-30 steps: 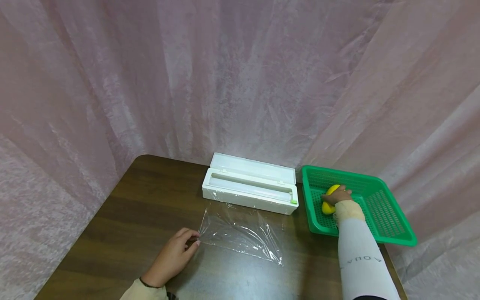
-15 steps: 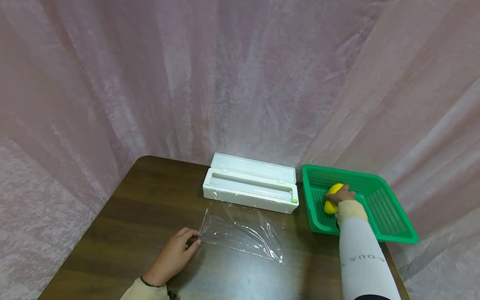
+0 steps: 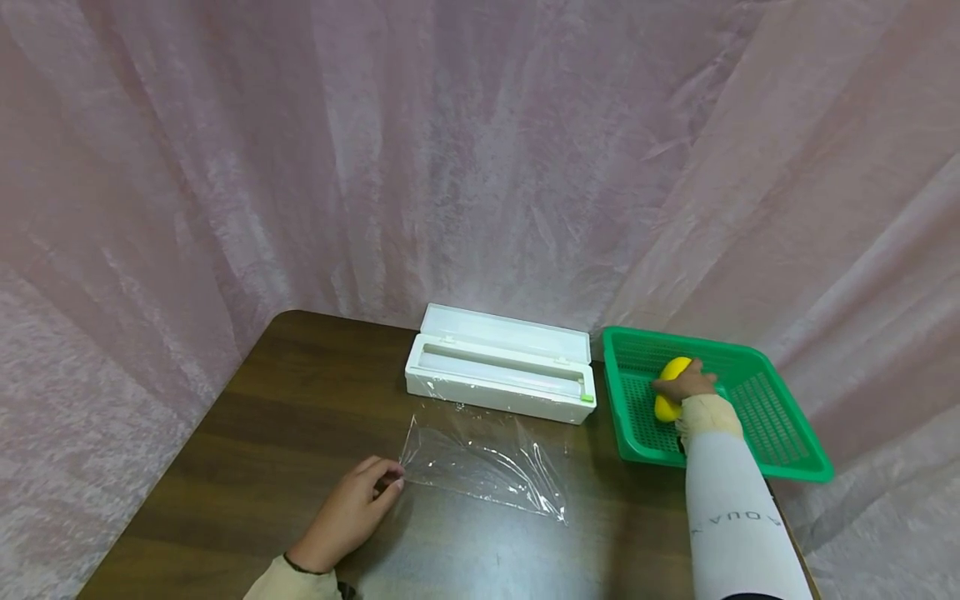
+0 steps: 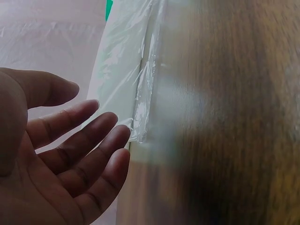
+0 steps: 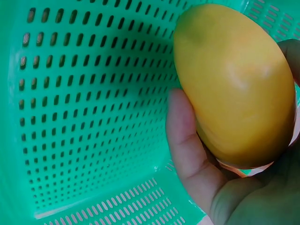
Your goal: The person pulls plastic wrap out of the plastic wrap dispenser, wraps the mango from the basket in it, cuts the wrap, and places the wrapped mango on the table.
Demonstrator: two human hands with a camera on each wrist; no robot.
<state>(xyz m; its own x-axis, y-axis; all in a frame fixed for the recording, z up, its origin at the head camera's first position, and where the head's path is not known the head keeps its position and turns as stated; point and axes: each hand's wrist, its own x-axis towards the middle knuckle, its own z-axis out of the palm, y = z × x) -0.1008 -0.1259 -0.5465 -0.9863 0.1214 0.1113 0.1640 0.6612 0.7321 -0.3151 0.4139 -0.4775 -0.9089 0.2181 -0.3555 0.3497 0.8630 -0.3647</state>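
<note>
In the head view, my right hand (image 3: 688, 382) is inside the green plastic basket (image 3: 750, 346), gripping a yellow mango (image 3: 667, 408). The right wrist view shows the smooth oval mango (image 5: 234, 79) with thumb and fingers on either side of it; part of its far side is hidden. My left hand (image 3: 348, 510) rests beside the left edge of a clear sheet of cling film (image 3: 480, 475) spread on the table. Up close in the left wrist view, the left hand (image 4: 70, 159) has its thumb apart from loosely bent fingers, fingertips near the film (image 4: 145, 93).
Behind the film stands a white cling film dispenser (image 3: 498, 400) with its lid (image 3: 506, 333) raised and a green piece at its right end. The brown wooden table (image 3: 300, 400) backs onto a pink curtain (image 3: 480, 167). The basket overlaps the table's right edge.
My right hand and the mango have shifted slightly to the right and up inside the basket. The left hand and the film have stayed almost still.
</note>
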